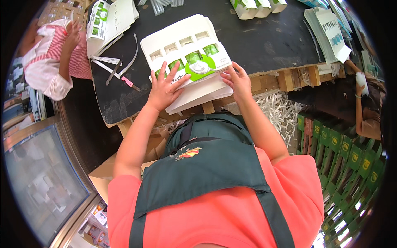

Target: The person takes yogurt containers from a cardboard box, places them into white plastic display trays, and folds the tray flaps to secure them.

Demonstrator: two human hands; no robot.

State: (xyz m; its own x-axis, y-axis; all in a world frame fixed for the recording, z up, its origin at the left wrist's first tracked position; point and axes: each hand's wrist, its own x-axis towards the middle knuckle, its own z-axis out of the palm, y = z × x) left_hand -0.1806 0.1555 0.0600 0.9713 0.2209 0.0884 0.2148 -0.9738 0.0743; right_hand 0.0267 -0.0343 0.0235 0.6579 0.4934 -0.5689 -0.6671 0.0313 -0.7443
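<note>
Before me a flat white-and-green yoghurt carton blank (201, 66) with square cut-outs lies on top of a stack of white card sheets (183, 23), tilted on the black table. My left hand (166, 88) rests on its printed panel, fingers spread. The near right corner of the carton is between the fingers of my right hand (238, 80). More white card (201, 96) sticks out beneath, past the table's near edge. Left of the stack lie a pink-handled cutter (127, 81), a dark metal blade (113, 73) and white paper strips (133, 57).
Another stack of printed cartons (107, 24) lies at the table's (248, 46) left; formed cartons (245, 9) stand at the back. Grey card stacks (328, 37) sit right. Shredded strips (277, 114) lie below, beside green crates (338, 145). Other people (52, 55) are at both sides.
</note>
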